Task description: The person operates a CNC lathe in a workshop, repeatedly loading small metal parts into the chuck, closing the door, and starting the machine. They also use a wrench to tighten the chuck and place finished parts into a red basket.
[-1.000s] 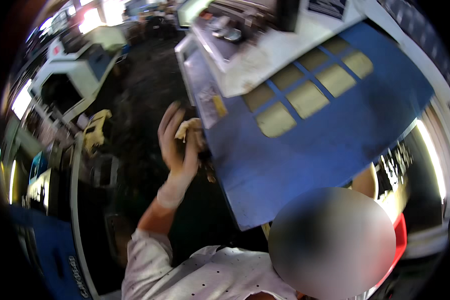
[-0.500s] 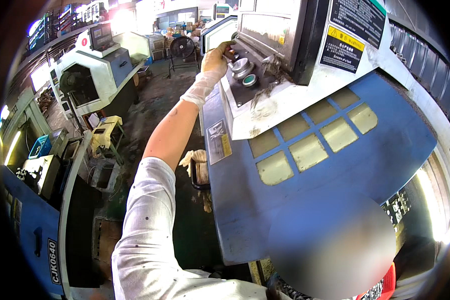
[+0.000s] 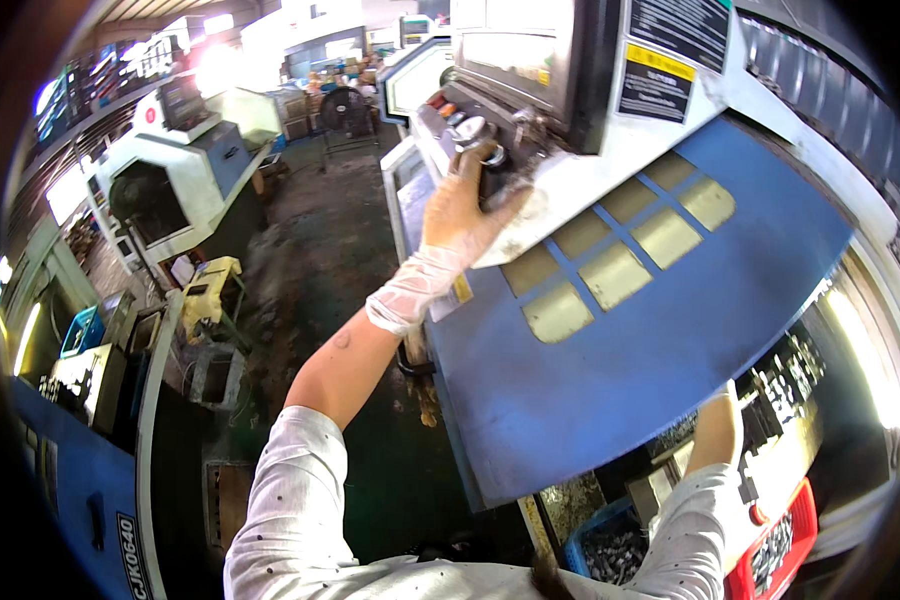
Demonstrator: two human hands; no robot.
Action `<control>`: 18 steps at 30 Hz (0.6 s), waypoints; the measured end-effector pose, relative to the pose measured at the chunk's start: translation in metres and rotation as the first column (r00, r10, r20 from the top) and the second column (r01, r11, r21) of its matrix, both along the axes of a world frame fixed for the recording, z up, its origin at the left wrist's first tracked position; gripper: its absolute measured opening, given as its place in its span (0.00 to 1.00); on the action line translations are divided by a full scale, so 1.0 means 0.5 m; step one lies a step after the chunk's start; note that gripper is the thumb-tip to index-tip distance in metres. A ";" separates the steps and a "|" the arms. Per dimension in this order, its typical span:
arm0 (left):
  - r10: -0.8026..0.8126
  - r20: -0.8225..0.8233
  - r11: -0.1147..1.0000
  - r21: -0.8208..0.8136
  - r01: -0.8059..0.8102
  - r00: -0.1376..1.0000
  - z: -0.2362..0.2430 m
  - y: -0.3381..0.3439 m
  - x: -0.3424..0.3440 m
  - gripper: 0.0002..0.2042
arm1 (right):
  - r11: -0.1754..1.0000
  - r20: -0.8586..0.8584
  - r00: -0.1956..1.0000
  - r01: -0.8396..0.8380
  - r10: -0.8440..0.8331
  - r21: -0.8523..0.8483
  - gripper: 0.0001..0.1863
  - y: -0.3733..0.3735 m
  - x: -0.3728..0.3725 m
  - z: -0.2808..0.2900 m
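Left hand point(image 3: 465, 212): thumb and fingers apart, fingertips at silver knob point(image 3: 473, 130) on machine's control panel point(image 3: 433, 128); contact unclear. Pale wrap point(image 3: 413, 290) round wrist. Blue door point(image 3: 610, 390), with window panes, slants below panel. Right hand point(image 3: 726, 395) at door's lower edge, partly hidden; grip cannot be told. Near that forearm: blue basket point(image 3: 576, 552), red basket point(image 3: 802, 512), both holding metal parts.
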State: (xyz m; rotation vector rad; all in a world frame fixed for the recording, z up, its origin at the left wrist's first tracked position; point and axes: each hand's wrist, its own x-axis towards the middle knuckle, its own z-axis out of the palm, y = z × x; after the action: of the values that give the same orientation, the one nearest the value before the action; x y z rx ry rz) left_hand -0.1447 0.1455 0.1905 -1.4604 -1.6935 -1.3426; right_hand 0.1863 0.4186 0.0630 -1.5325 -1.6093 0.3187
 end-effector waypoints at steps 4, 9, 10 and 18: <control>0.206 -0.354 0.956 -0.127 -0.265 0.912 0.019 0.006 0.002 0.37 | 0.973 0.023 0.997 -0.076 0.073 0.218 0.20 -0.074 -0.039 0.034; 0.093 0.046 0.996 0.003 -0.093 0.995 -0.018 -0.048 -0.011 0.32 | 0.822 -0.096 0.865 -0.426 0.492 0.379 0.19 -0.384 -0.099 -0.031; -0.118 0.210 0.959 0.279 0.056 0.971 -0.084 -0.064 -0.062 0.29 | 0.785 -0.145 0.799 -0.510 0.584 0.352 0.19 -0.467 -0.100 -0.067; 0.344 -0.217 -0.067 -0.976 -0.206 0.913 -1.110 -0.933 0.041 0.27 | 0.615 -0.694 0.715 -0.584 0.081 -0.530 0.17 -0.968 0.256 -0.440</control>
State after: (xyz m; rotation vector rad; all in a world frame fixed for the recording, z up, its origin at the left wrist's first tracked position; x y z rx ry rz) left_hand -0.1241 -0.3211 -0.3645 -1.3792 -3.0791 0.4402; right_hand 0.3142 -0.0654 -0.1569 -1.3685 -1.2571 1.7049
